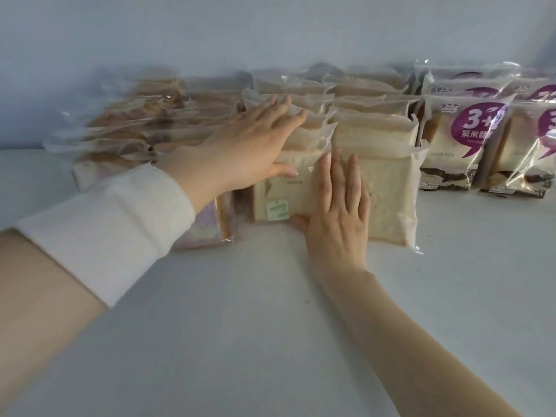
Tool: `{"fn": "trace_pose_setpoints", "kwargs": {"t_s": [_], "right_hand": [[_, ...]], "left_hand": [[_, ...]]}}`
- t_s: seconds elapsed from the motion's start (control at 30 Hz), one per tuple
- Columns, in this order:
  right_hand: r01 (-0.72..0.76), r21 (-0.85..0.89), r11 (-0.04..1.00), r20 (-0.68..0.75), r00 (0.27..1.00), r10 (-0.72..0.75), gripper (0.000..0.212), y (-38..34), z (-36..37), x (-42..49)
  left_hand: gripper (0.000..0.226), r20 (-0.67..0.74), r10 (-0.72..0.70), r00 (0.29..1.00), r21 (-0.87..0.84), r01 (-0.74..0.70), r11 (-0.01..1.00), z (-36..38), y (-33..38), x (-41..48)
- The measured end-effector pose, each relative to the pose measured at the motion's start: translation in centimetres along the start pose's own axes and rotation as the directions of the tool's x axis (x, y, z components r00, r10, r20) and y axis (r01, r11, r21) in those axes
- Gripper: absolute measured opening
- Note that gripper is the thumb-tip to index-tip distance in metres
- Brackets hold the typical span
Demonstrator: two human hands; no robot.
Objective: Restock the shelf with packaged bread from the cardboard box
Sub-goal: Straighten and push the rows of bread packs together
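Note:
Rows of clear-wrapped sliced bread packs stand on the white shelf point(270, 311). The front pack of the middle row point(288, 191) carries a small green label. My left hand point(246, 145) lies flat with straight fingers over the tops of the middle row, thumb against the front pack's face. My right hand point(337, 212) presses flat on the fronts of this pack and the neighbouring pack point(391, 200), thumb at the bottom edge. The cardboard box is not in view.
Purple-labelled bread packs point(457, 139) stand in rows at the right. Darker toast packs point(126, 121) fill the left rows, with a pinkish pack point(207, 233) under my left wrist. A pale back wall point(270, 31) closes the shelf. The shelf's front half is bare white surface.

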State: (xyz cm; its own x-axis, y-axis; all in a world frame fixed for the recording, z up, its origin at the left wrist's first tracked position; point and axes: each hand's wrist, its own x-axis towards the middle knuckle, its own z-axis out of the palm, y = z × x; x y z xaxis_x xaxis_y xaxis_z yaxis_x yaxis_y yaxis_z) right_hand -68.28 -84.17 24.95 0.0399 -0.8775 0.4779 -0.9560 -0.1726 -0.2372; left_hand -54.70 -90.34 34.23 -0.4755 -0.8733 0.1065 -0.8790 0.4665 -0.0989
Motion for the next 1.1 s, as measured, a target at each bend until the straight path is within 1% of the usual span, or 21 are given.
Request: {"fn": "trace_pose_setpoints", "kwargs": {"t_s": [0.07,0.17,0.2,0.23,0.27,0.3,0.33,0.37,0.4,0.43,0.47,0.5,0.53,0.6,0.67,0.73,0.8,0.87,0.97,1.03,1.1], "right_hand": [[0.02,0.026,0.999,0.019,1.0,-0.02,0.09,0.2,-0.2,0.0],[0.097,0.148,0.984,0.092,0.99,-0.111,0.089,1.2,-1.9,-0.4],[0.115,0.199,0.973,0.08,0.988,-0.133,0.086,1.9,-2.8,-0.8],[0.119,0.23,0.966,0.032,0.991,-0.13,0.082,2.9,-3.6,-1.3],[0.102,0.236,0.966,-0.036,0.995,-0.096,0.079,4.1,-4.5,-1.9],[0.051,0.239,0.97,-0.09,0.995,-0.03,0.079,5.4,-5.2,-2.6],[-0.042,0.258,0.965,-0.102,0.992,0.071,0.082,6.6,-5.7,-3.1],[-0.163,0.297,0.941,-0.062,0.98,0.189,0.087,7.7,-6.0,-3.4],[-0.285,0.339,0.896,0.025,0.955,0.295,0.093,8.6,-6.2,-3.4],[-0.377,0.363,0.852,0.121,0.926,0.358,0.096,9.3,-6.2,-3.2],[-0.426,0.369,0.826,0.197,0.905,0.378,0.094,9.9,-6.0,-2.9],[-0.437,0.37,0.82,0.246,0.897,0.368,0.086,10.3,-5.6,-2.6],[-0.42,0.371,0.828,0.259,0.903,0.342,0.074,10.6,-5.3,-2.2],[-0.371,0.405,0.835,0.22,0.927,0.305,0.054,10.9,-4.6,-1.6],[-0.343,0.506,0.791,0.154,0.939,0.308,0.041,10.9,-4.0,-1.1],[-0.304,0.6,0.74,0.084,0.944,0.32,0.038,10.9,-3.7,-0.2],[-0.268,0.642,0.718,0.047,0.949,0.312,0.043,10.9,-3.2,1.1],[-0.267,0.647,0.714,0.073,0.954,0.29,0.053,10.9,-2.8,1.9],[-0.251,0.651,0.717,0.149,0.968,0.203,0.068,11.1,-2.6,1.5],[-0.271,0.679,0.682,0.24,0.96,0.142,0.083,11.0,-2.6,1.1],[-0.286,0.69,0.665,0.287,0.952,0.111,0.095,10.7,-2.4,1.1]], "left_hand": [[0.086,0.029,-0.006,1.0,0.024,0.005,1.0,-0.1,0.3,-0.1],[0.087,0.102,-0.017,0.995,0.047,0.012,0.999,-0.7,0.5,-0.2],[0.089,0.125,-0.021,0.992,0.041,0.016,0.999,-1.1,0.7,-0.2],[0.091,0.134,-0.019,0.991,0.026,0.015,1.0,-1.4,0.9,-0.1],[0.093,0.124,-0.002,0.992,-0.001,0.002,1.0,-1.8,1.3,0.2],[0.095,0.099,0.03,0.995,-0.03,-0.027,0.999,-2.1,2.0,0.6],[0.097,0.058,0.073,0.996,-0.05,-0.07,0.996,-2.3,2.9,1.2],[0.097,0.013,0.119,0.993,-0.06,-0.118,0.991,-2.3,4.0,1.8],[0.096,-0.023,0.159,0.987,-0.064,-0.16,0.985,-2.3,5.1,2.5],[0.094,-0.04,0.187,0.982,-0.062,-0.189,0.98,-2.2,6.2,3.3],[0.093,-0.037,0.204,0.978,-0.051,-0.205,0.977,-2.0,7.1,4.0],[0.091,-0.018,0.209,0.978,-0.032,-0.21,0.977,-1.8,7.6,4.7],[0.089,0.003,0.207,0.978,-0.012,-0.207,0.978,-1.4,7.9,5.2],[0.081,0.007,0.209,0.978,-0.011,-0.209,0.978,-0.8,7.9,5.6],[0.069,-0.078,0.218,0.973,-0.064,-0.224,0.973,-0.6,7.7,5.5],[0.059,-0.189,0.21,0.959,-0.106,-0.233,0.967,-0.8,7.7,5.6],[0.059,-0.224,0.182,0.957,-0.117,-0.212,0.97,-0.8,7.9,6.1],[0.065,-0.217,0.157,0.963,-0.111,-0.184,0.977,-0.6,7.9,6.5],[0.084,-0.174,0.179,0.968,-0.078,-0.195,0.978,-0.5,7.6,6.3],[0.103,-0.122,0.173,0.977,-0.037,-0.179,0.983,-0.7,7.1,6.0],[0.107,-0.053,0.155,0.986,0.028,-0.154,0.988,-0.7,6.5,6.2]]}}
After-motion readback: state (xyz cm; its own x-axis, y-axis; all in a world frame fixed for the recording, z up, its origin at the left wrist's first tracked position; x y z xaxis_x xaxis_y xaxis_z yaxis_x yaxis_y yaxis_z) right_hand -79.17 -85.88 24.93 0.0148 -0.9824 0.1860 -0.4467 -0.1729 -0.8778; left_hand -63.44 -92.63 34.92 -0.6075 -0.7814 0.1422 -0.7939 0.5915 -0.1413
